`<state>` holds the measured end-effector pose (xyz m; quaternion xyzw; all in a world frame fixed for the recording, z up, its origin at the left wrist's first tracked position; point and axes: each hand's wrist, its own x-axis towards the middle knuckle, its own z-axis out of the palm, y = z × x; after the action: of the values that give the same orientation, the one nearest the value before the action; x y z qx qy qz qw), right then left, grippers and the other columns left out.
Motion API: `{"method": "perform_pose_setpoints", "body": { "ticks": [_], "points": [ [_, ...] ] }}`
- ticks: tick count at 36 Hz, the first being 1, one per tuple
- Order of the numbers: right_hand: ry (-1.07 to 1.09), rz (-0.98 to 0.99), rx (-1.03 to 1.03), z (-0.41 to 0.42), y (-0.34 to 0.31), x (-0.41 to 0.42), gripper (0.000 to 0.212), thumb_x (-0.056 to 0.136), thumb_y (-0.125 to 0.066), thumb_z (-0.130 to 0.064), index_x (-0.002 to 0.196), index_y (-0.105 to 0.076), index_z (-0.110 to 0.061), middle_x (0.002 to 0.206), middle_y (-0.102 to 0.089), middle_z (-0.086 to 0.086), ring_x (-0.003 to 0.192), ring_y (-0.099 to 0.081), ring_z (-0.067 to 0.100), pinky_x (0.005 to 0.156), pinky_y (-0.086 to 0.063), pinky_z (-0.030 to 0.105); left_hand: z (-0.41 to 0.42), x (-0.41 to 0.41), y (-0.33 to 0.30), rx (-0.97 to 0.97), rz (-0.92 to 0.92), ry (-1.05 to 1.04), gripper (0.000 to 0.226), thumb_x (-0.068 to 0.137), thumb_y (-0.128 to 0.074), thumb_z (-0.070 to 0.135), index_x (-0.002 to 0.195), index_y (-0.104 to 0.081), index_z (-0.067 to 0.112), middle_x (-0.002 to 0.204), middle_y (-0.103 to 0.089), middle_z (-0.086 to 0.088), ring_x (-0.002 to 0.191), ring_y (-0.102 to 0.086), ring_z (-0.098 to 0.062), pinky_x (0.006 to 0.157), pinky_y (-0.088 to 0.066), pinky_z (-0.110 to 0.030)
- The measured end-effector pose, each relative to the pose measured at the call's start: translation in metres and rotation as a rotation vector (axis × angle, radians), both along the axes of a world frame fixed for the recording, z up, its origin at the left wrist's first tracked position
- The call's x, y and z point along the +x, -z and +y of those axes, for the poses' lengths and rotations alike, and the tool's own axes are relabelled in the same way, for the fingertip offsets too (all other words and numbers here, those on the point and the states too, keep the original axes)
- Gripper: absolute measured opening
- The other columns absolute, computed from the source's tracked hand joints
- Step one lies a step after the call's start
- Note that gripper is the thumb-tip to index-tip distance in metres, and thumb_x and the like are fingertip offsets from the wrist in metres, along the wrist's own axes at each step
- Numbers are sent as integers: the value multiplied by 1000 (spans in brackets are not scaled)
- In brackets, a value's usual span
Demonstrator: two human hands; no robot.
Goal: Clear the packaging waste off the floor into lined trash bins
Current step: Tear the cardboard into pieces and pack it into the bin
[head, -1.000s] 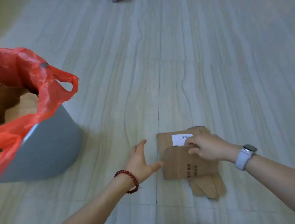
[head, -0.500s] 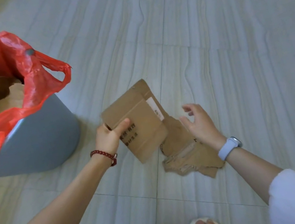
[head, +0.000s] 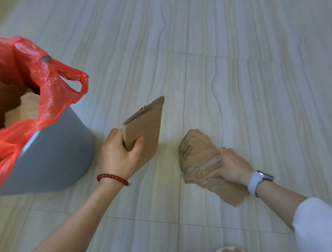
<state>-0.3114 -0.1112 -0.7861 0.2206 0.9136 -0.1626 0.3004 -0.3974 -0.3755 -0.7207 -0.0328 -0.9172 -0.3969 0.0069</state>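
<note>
Cardboard piece [head: 147,126], gripped at its near edge in the left hand [head: 119,153] beside the lined bin [head: 55,153], appears light and stiff; right hand [head: 232,166] clasps a crumpled cardboard wad [head: 199,159] near the floor [head: 260,66].

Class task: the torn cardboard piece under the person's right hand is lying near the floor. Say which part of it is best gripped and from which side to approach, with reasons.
Grip the crumpled cardboard piece across its narrow, creased middle, coming from its right edge, as the right hand does. The fold lines there probably let it bunch into a bundle, and that edge lies nearest the hand.
</note>
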Motion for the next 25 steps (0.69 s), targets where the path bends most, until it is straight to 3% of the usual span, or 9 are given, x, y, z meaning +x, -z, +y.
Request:
{"method": "perform_pose_setpoints", "body": {
  "ticks": [3,6,9,12,14,17,21,25],
  "points": [
    [87,155,-194,0,-20,-17,37,82,-64,-32,106,-48,-8,109,-59,10,103,-56,29,86,-47,39,4,-2,-12,-26,46,6,26,80,-63,30,76,-57,5,75,-52,-2,65,-51,-19,58,-43,-34],
    [225,452,-295,-4,-56,-42,23,90,-54,-21,108,-50,-6,105,-60,8,96,-56,26,75,-45,33,8,-10,-31,-28,114,17,40,75,-48,47,75,-56,8,73,-51,2,63,-52,-19,58,-46,-38],
    [316,775,-385,-18,-102,-72,20,94,-46,-15,112,-47,-7,100,-56,5,88,-54,25,62,-37,29,13,-21,-62,34,247,12,42,72,-42,50,77,-58,12,73,-53,3,64,-53,-19,58,-47,-41],
    [337,1029,-440,-39,-144,-101,23,94,-46,-13,116,-46,-6,103,-52,-1,93,-49,14,74,-34,20,14,-37,-103,173,392,-20,38,74,-47,45,84,-61,12,77,-61,2,69,-56,-15,61,-47,-37],
    [316,1148,-483,-60,-168,-121,22,95,-45,-14,115,-46,-5,100,-53,-4,90,-49,12,70,-33,15,9,-50,-132,293,439,-81,35,74,-51,45,82,-61,12,73,-63,2,67,-58,-15,60,-47,-30],
    [289,1254,-541,-95,-196,-146,13,95,-45,-14,107,-45,-9,83,-50,-16,70,-50,1,58,-34,13,-9,-68,-169,425,463,-264,28,74,-61,42,74,-58,14,63,-58,8,61,-55,-12,58,-41,-22],
    [276,1321,-640,-142,-224,-172,5,95,-44,-14,96,-39,-13,72,-42,-15,59,-46,-8,53,-36,7,-56,-82,-202,535,593,-456,26,76,-67,28,87,-63,5,71,-58,11,74,-57,-5,62,-41,-17],
    [277,1351,-780,-189,-247,-186,24,93,-45,-10,76,-33,-22,60,-34,-9,41,-38,-5,43,-31,8,-120,-76,-220,476,691,-535,31,78,-62,30,99,-63,7,82,-59,11,76,-55,3,71,-45,-19]
  ]
}}
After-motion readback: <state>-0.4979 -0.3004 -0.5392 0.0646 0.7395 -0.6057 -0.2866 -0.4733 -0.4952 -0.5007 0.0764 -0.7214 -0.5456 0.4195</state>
